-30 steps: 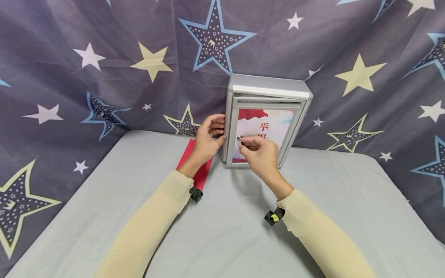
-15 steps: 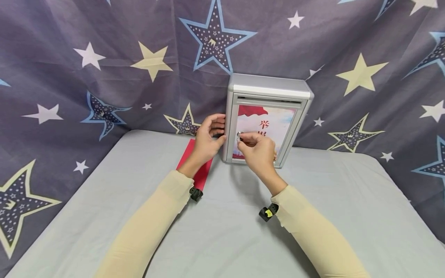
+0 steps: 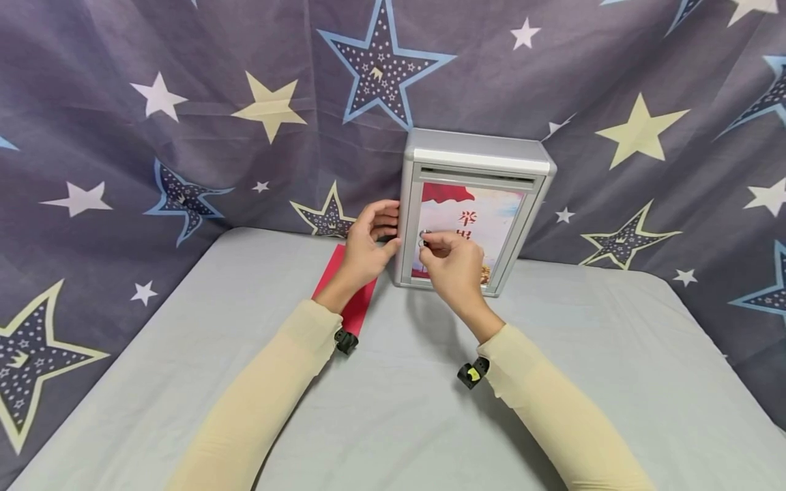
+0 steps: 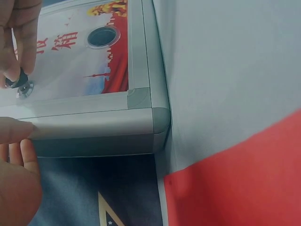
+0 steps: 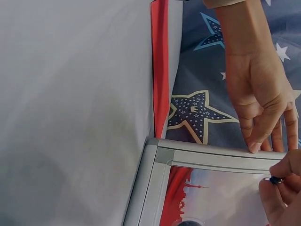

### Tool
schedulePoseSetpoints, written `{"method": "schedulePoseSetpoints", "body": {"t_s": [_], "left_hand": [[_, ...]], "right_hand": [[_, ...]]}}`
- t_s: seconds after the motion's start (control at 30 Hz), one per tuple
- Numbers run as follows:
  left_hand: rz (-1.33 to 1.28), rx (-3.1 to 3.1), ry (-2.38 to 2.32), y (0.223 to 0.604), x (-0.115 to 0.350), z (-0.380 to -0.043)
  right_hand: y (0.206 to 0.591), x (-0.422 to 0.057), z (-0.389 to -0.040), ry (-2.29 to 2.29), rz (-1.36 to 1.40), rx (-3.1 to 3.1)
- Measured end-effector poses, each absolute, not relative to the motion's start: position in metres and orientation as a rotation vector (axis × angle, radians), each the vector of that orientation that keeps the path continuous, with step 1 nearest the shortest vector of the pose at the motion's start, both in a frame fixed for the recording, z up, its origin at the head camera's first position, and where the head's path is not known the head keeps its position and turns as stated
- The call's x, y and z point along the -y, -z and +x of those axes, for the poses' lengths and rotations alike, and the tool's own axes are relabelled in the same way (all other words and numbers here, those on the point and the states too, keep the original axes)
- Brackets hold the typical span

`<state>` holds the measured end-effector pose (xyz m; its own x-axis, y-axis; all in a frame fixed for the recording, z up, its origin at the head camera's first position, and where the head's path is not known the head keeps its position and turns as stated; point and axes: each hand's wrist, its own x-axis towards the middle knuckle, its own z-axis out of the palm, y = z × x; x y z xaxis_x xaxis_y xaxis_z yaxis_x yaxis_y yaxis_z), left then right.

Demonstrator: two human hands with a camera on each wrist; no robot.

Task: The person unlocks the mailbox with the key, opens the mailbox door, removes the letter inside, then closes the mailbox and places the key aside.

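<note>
A silver metal letter box with a slot near its top and a printed poster front stands upright on the table. At the left of its front, my right hand pinches a small dark-headed key between thumb and fingertips, at the round chrome lock. My left hand rests on the box's left side, the thumb at the front edge and the relaxed fingers along the side wall. The door of the box lies flush in its frame. Curled fingers hide part of the key.
A red paper envelope or sheet lies on the grey-covered table, partly beneath my left wrist. Directly behind the box hangs a dark cloth printed with stars. A round dark window sits low in the box's front.
The box's door stood slightly ajar at the top and has swung flush into the frame. My right hand moved a little forward with it, holding the key. The left hand stayed put.
</note>
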<state>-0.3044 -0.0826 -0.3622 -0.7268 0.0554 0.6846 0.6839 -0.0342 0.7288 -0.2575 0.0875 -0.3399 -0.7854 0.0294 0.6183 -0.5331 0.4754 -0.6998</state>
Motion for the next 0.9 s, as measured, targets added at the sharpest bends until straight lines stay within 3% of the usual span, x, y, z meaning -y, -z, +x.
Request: {"method": "schedulePoseSetpoints", "body": {"t_s": [0.9], "left_hand": [[-0.767,1.809,1.798,0.362,0.083,-0.303]], "right_hand": [[0.329,-0.087,-0.248,-0.431,0.729,2.286]]}}
